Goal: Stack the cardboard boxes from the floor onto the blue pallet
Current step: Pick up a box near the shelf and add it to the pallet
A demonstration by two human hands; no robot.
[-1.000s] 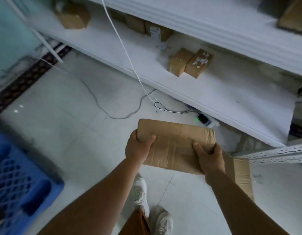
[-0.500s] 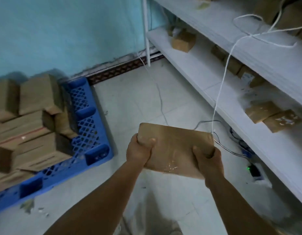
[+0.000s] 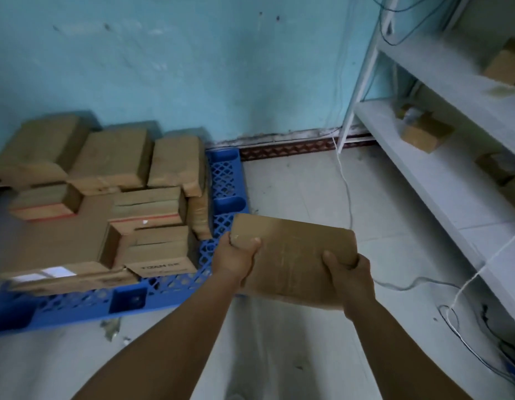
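Note:
I hold a flat cardboard box (image 3: 292, 255) in the air with both hands. My left hand (image 3: 234, 256) grips its left edge and my right hand (image 3: 347, 274) grips its right near corner. The box hangs just off the right front corner of the blue pallet (image 3: 224, 174), which lies on the floor against the turquoise wall. Several cardboard boxes (image 3: 111, 197) are stacked on the pallet, covering most of its left and middle. A strip of bare blue lattice shows along the pallet's right and front sides.
White metal shelving (image 3: 441, 157) runs along the right, with small cardboard boxes (image 3: 425, 134) on its shelves. White and grey cables (image 3: 347, 192) trail over the pale tiled floor (image 3: 302, 183) beside the shelving. Bits of debris lie in front of the pallet.
My view has swung left from the shelving toward the pallet. The box has stayed in both hands and now hangs near the pallet's right front corner.

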